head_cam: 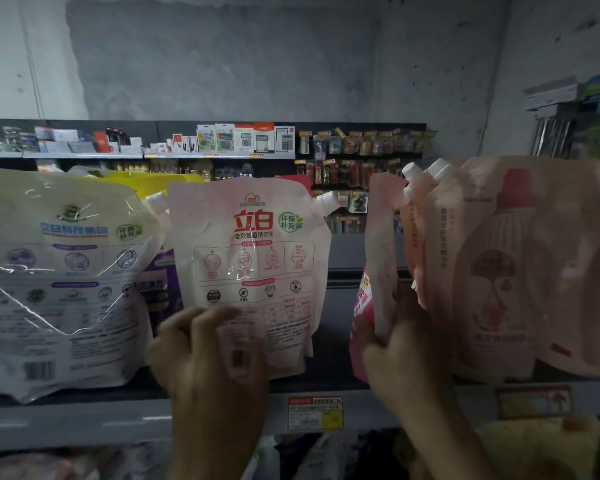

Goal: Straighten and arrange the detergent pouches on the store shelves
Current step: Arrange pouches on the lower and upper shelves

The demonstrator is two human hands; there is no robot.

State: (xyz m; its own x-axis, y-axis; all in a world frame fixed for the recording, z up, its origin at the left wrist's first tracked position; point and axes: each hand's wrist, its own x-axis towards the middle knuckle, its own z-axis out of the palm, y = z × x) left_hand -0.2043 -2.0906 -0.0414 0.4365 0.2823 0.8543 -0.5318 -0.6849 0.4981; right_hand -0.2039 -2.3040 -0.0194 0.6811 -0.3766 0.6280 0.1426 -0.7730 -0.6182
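While the left hand grips the lower part of a pale pink pouch, fingers curled onto its printed face, I log that pouch upright at the middle of the grey shelf. Right hand pinches the edge of a slim pink pouch, just beside the leaning pink pouches at right. A white pouch stands at left; a price tag sits on the shelf lip.

Pink pouches cut off at the right edge, purple pouch mostly covered, price label print blurred
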